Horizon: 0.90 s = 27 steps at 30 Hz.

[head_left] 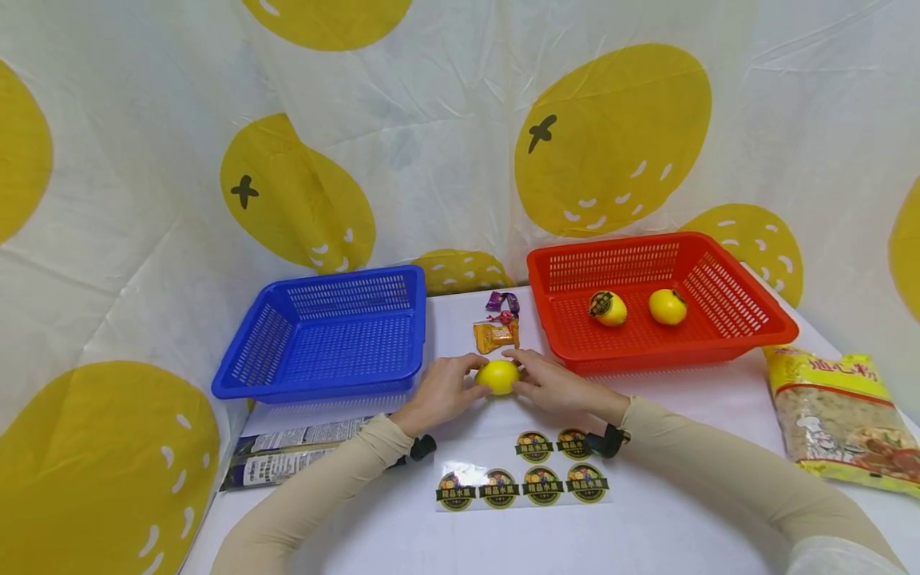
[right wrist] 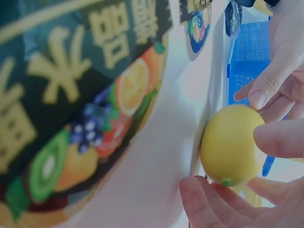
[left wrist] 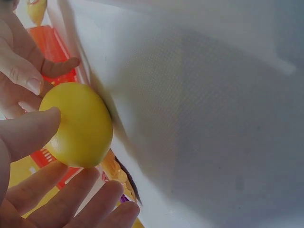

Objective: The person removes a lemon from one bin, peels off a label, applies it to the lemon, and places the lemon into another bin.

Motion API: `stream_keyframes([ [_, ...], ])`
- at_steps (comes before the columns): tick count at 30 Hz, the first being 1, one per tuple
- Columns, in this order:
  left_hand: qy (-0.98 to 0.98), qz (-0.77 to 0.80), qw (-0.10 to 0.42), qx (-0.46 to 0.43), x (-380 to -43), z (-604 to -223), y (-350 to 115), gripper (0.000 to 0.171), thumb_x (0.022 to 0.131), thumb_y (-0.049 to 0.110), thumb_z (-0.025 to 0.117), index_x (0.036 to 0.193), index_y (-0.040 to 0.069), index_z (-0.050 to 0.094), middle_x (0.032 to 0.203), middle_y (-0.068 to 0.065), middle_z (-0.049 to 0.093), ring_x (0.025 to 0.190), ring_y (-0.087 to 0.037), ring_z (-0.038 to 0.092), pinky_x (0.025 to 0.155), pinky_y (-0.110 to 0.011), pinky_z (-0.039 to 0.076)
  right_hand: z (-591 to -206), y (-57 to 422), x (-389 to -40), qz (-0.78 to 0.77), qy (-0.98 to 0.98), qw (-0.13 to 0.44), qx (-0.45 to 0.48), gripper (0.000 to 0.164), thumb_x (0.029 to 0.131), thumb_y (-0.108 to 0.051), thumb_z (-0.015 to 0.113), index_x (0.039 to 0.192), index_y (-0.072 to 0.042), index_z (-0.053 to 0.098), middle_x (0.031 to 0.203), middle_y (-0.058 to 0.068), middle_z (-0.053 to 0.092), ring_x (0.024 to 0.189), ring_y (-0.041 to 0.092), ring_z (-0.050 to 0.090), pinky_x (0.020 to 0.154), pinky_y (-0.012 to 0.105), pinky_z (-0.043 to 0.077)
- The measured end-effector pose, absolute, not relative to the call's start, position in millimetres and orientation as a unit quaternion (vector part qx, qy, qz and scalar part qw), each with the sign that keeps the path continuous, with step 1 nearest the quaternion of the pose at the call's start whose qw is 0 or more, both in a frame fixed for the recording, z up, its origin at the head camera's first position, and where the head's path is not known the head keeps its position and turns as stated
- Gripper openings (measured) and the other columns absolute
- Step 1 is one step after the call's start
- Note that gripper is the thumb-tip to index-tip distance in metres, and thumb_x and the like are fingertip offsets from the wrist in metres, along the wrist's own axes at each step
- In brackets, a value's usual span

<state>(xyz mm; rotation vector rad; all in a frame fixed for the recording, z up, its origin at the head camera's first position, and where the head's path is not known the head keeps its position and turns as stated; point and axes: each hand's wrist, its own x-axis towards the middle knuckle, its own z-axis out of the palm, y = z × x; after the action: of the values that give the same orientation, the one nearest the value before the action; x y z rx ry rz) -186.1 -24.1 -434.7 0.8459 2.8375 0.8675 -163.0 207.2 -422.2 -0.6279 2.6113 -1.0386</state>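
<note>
A smooth yellow lemon [head_left: 498, 377] is on the white table between both hands. My left hand [head_left: 447, 389] holds its left side, with the thumb against the lemon [left wrist: 78, 126] and fingertips at its edge in the left wrist view. From the other side my right hand [head_left: 555, 385] holds it between thumb and fingers. A small green nub shows on the lemon [right wrist: 232, 145] in the right wrist view. Nearer the body lies a sheet [head_left: 474, 459] of round black-and-gold fruit labels, several still on it.
A blue basket [head_left: 316, 391] stands at back left. The red basket [head_left: 668, 351] at right holds a labelled yellow fruit [head_left: 614, 311] and an unlabelled one [head_left: 667, 307]. Wrapped candies [head_left: 490, 337] lie behind the hands. Long packages [head_left: 287, 467] lie left, a pasta bag [head_left: 841, 423] right.
</note>
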Motion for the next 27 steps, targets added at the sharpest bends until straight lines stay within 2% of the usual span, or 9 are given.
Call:
stream_keyframes([
  [8,0.923,0.269,0.018,0.273,-187.1,-433.1,-24.0,0.045,0.090,0.033,0.079,0.130,0.015,0.068,0.125,-0.005,0.075,0.102,-0.022,0.072,0.087,-0.039,0.058,-420.1,213.2,-160.7,-0.356,0.900,0.146,-0.205,0.063,0.103,-0.017,0.060,0.157,-0.002,0.032,0.148,0.025,0.047,0.128,0.037,0.056,0.105,0.051,0.053],
  [15,0.930,0.256,-0.003,0.264,-182.9,-428.4,-26.9,0.051,0.088,0.034,0.080,0.133,0.014,0.065,0.131,-0.007,0.072,0.118,-0.028,0.070,0.099,-0.046,0.056,-414.0,222.0,-154.9,-0.349,0.904,0.170,-0.180,0.068,0.103,-0.022,0.061,0.160,-0.009,0.026,0.158,0.026,0.040,0.139,0.044,0.050,0.111,0.060,0.047],
  [20,0.933,0.256,-0.005,0.254,-176.9,-423.8,-31.0,0.052,0.089,0.034,0.080,0.134,0.013,0.065,0.133,-0.007,0.071,0.123,-0.027,0.067,0.104,-0.046,0.054,-410.2,228.5,-147.2,-0.341,0.903,0.185,-0.183,0.073,0.100,-0.027,0.066,0.160,-0.008,0.027,0.158,0.026,0.042,0.141,0.045,0.049,0.110,0.061,0.047],
  [27,0.929,0.244,0.012,0.279,-161.8,-419.7,-32.0,0.048,0.089,0.035,0.080,0.130,0.013,0.067,0.128,-0.005,0.074,0.115,-0.024,0.071,0.097,-0.043,0.058,-406.4,241.2,-128.4,-0.312,0.912,0.179,-0.198,0.070,0.098,-0.031,0.069,0.156,-0.007,0.037,0.151,0.022,0.052,0.136,0.040,0.053,0.110,0.062,0.047],
])
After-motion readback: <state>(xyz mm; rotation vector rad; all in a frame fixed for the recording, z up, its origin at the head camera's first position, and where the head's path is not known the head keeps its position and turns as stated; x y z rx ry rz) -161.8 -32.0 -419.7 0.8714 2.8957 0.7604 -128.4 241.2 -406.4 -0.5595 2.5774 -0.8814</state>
